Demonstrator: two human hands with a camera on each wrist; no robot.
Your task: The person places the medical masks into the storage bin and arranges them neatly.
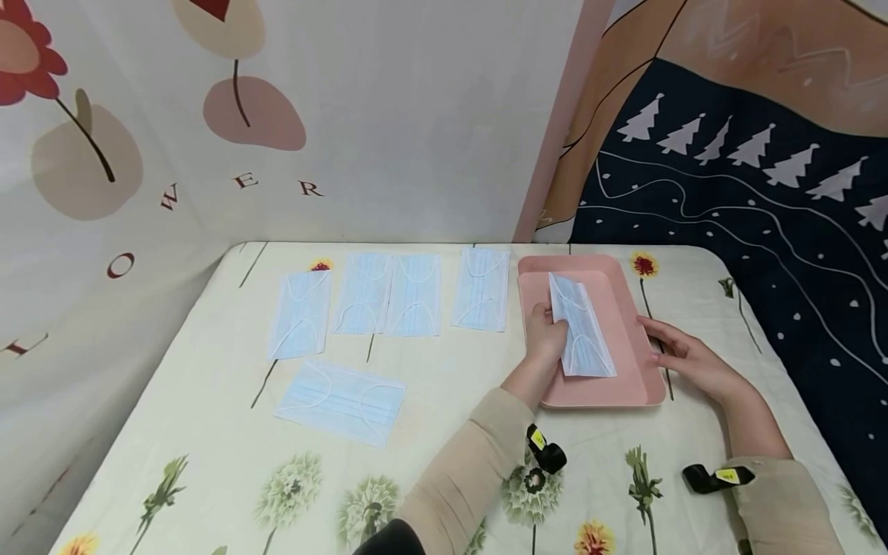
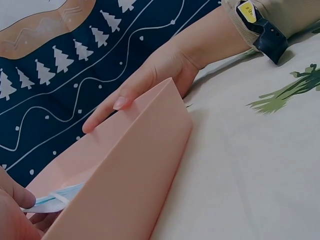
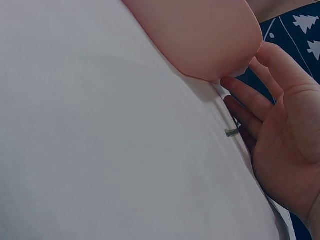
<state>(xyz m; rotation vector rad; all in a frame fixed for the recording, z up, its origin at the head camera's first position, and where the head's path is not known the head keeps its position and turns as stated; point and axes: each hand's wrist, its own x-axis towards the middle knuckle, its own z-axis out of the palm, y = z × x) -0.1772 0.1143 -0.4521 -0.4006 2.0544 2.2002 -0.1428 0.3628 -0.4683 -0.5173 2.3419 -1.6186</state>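
Over the pink tray point(image 1: 627, 389), my left hand point(image 1: 545, 338) pinches a light blue face mask point(image 1: 586, 331) by its left edge. The mask lies inside the tray's outline, slightly tilted. Whether it rests on the tray's bottom cannot be told. In the left wrist view, the mask point(image 2: 57, 199) shows partly behind the tray wall point(image 2: 135, 155), with the left thumb on top of it. My right hand point(image 1: 694, 362) touches the tray's right rim with index finger and thumb extended. Its other fingers point(image 3: 250, 100) are loosely bent near the tray's outer side in the right wrist view.
Several more face masks lie flat on the flowered tablecloth left of the tray: a row of masks point(image 1: 415, 297) at the back and one slanted mask point(image 1: 340, 401) nearer the front. Behind the table hangs a printed cloth point(image 1: 416, 116). A dark cloth point(image 1: 763, 231) borders the right side.
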